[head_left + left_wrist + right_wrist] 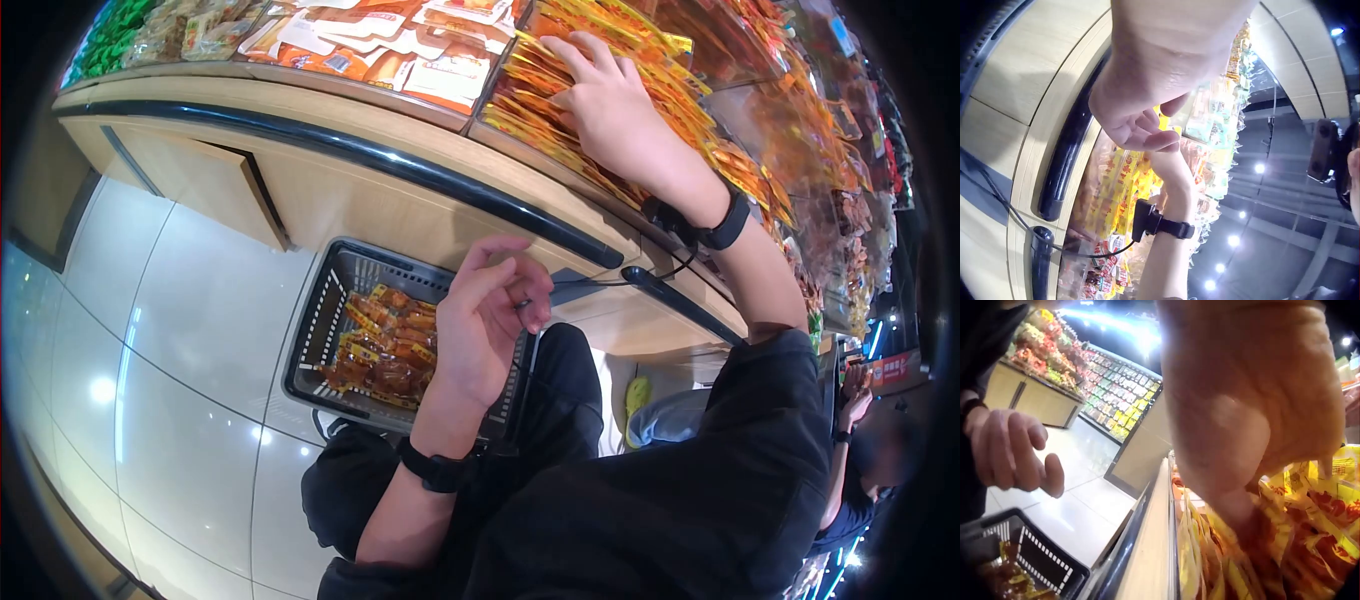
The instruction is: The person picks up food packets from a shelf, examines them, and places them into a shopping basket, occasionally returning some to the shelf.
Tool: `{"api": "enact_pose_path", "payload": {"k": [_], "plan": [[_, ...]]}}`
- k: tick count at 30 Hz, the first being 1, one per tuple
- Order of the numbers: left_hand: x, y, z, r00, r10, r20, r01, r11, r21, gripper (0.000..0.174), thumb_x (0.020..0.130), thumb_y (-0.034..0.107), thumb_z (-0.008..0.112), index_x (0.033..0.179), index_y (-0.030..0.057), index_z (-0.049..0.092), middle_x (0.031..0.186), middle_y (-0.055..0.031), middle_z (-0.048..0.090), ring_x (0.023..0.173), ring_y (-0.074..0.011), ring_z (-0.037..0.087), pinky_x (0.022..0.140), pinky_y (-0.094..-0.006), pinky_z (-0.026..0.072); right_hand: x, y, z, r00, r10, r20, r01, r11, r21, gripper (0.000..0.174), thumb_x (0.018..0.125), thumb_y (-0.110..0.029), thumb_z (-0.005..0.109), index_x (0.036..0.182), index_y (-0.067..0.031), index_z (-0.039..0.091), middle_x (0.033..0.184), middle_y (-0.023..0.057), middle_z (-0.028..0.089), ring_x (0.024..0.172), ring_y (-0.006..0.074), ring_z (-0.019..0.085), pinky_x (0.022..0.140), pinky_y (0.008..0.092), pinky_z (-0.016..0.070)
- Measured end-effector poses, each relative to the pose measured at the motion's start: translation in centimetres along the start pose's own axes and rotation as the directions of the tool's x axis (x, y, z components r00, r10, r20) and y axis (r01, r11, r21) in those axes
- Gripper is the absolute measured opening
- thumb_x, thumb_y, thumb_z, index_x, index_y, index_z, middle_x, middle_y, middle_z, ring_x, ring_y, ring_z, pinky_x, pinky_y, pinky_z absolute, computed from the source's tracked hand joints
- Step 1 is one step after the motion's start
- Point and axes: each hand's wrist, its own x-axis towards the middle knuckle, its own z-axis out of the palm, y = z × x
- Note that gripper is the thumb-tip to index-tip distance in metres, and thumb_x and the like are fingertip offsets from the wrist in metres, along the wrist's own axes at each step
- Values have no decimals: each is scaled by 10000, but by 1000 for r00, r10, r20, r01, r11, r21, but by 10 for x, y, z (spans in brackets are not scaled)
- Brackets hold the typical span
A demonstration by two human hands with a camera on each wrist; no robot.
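My right hand (615,110) reaches over a bin of yellow-and-orange snack packets (525,100), its fingers spread on the top ones. In the right wrist view the thumb of that hand (1247,406) goes down among the packets, and the other fingertips are hidden. My left hand (485,320) hovers palm up above the black shopping basket (303,350), fingers loosely bent and holding nothing. Inside the basket lie several brown-and-yellow snack packets (385,350). The left wrist view shows the left hand (1141,119) overlapping the right forearm (1169,250).
A wooden display counter (380,140) with a black rail (300,130) runs in front. White-and-orange packets (440,80) fill the bin to the left. A cable (670,270) hangs from the right wrist. Another person (850,490) stands at the far right.
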Motion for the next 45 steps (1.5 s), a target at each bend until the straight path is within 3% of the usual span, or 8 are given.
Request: {"api": "enact_pose_path", "payload": {"k": [7,14,21,33,39,42,43,45], "plan": [[1,-1,3,1000,-9,-13,10,998,65,265,1009,223,514,1215,72,584,894,-116,630,740,-207,575,654,-306,413,-1,-4,-5,989,-45,139,69,981,-179,329,809,-54,644,1103,-72,790,1631,165,332,1536,359,251,1183,536,311],[3,-4,4,999,-1,-44,3,999,43,248,1011,204,515,1205,67,586,884,-113,624,727,-206,576,652,-305,413,4,-9,8,999,4,45,11,945,-327,221,819,-83,684,1008,-72,798,1580,114,428,1515,315,318,1189,521,318],[-1,-6,3,998,32,-57,-30,999,40,236,1011,194,515,1194,62,584,871,-114,625,714,-206,581,645,-304,423,-5,-1,1,993,-25,-117,16,997,-77,173,799,-72,681,920,-29,798,1507,149,509,1442,330,397,1105,450,382],[1,-10,-2,998,33,-52,-30,998,62,236,995,183,530,1186,53,579,871,-115,625,715,-208,580,646,-302,434,5,3,20,980,-95,-172,39,952,-302,146,798,-87,685,890,-20,777,1402,146,584,1381,328,470,1082,463,394],[-2,-8,4,993,46,-106,-38,996,84,213,992,203,556,1131,47,597,861,-108,631,709,-206,582,644,-306,435,-2,2,0,972,-158,-173,132,980,-151,201,721,-158,723,862,-21,762,1436,245,528,1370,426,440,1092,526,372],[-9,-8,7,996,-2,89,-9,993,120,220,989,227,572,948,19,631,824,-115,649,680,-200,599,628,-304,481,-25,-31,-38,943,-47,-330,52,999,6,194,727,-88,715,904,-18,752,1338,246,566,1314,432,467,1029,511,425],[-9,-7,5,963,-35,268,-6,988,153,260,989,237,574,882,7,630,812,-123,643,656,-196,608,602,-292,497,-37,-24,-20,888,-35,-458,35,999,-10,231,816,-109,759,1043,-73,779,1420,126,587,1345,351,504,1095,493,401],[-23,0,18,870,-111,481,27,983,179,255,968,186,627,840,-33,648,725,-130,670,555,-181,632,494,-270,478,-66,-62,-40,819,119,-561,-14,982,187,157,827,-33,737,984,-26,737,1161,147,691,1112,325,641,961,432,488]]}}
